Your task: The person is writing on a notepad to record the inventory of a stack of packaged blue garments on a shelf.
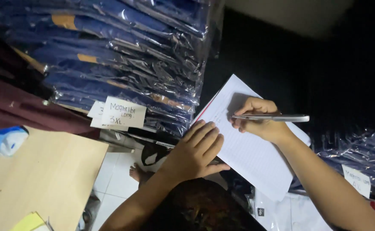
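My right hand (260, 122) is gripping the pen (271, 117), long axis lying sideways, tip at the notepad (251, 156), while my left hand (196, 149) is lying flat, holding nothing, on its left edge.

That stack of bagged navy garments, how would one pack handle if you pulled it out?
Likely floppy: each pack in the stack of bagged garments is folded cloth in thin film. Probably slippery, since the glossy film creases and shines. Pulling a lower pack might drag its neighbours, as they lie pressed together, and could disturb the paper labels at the front.

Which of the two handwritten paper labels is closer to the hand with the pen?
The small label at lower right, beside the right hand's forearm; the other hangs on the left stack.
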